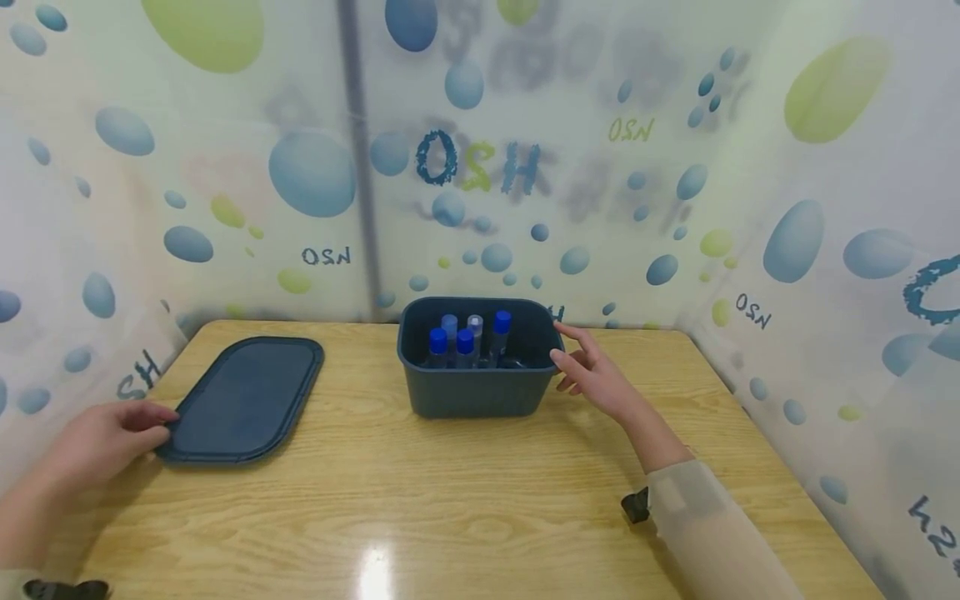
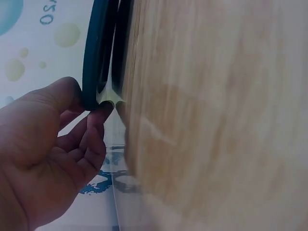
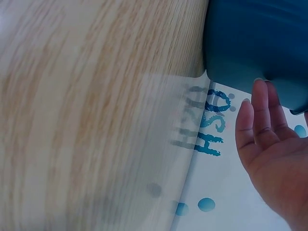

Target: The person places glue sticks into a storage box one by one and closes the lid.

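In the head view, a dark blue flat lid (image 1: 243, 400) lies at the left of the table. My left hand (image 1: 112, 437) pinches its near-left corner, thumb above and fingertips below; the left wrist view shows a narrow gap between the lid edge (image 2: 91, 62) and the tabletop. A dark blue bin (image 1: 480, 393) stands upright at the table's back middle. Inside are several clear bottles with blue caps (image 1: 465, 340), their lower parts hidden by the front wall. My right hand (image 1: 600, 379) touches the bin's right end with loosely extended fingers, its thumb by the rim.
The light wood table (image 1: 360, 500) runs back to a pale curtain (image 1: 585, 125) printed with blue and green ovals, which also closes off both sides. Dark wrist devices (image 1: 636, 505) sit at both cuffs.
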A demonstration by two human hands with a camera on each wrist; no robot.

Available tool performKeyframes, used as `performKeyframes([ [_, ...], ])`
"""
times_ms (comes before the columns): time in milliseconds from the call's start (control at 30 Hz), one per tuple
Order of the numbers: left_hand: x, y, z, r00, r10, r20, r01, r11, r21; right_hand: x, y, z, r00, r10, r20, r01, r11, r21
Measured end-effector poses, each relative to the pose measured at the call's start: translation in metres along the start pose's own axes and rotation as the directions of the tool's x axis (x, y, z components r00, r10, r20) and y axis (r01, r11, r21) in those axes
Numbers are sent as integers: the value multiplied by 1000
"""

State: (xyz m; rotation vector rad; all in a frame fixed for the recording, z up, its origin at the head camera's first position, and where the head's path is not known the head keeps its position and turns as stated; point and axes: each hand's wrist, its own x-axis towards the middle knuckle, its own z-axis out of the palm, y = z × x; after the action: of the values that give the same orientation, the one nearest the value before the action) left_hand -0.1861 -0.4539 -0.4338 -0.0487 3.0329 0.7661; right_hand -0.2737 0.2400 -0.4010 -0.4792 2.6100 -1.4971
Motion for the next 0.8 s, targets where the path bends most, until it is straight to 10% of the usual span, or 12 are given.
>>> performKeyframes([
  [800, -17, 23, -3, 992, -15, 122, 55, 942, -330, 0, -1, 1, 1000, 4, -6, -4, 1000, 12],
])
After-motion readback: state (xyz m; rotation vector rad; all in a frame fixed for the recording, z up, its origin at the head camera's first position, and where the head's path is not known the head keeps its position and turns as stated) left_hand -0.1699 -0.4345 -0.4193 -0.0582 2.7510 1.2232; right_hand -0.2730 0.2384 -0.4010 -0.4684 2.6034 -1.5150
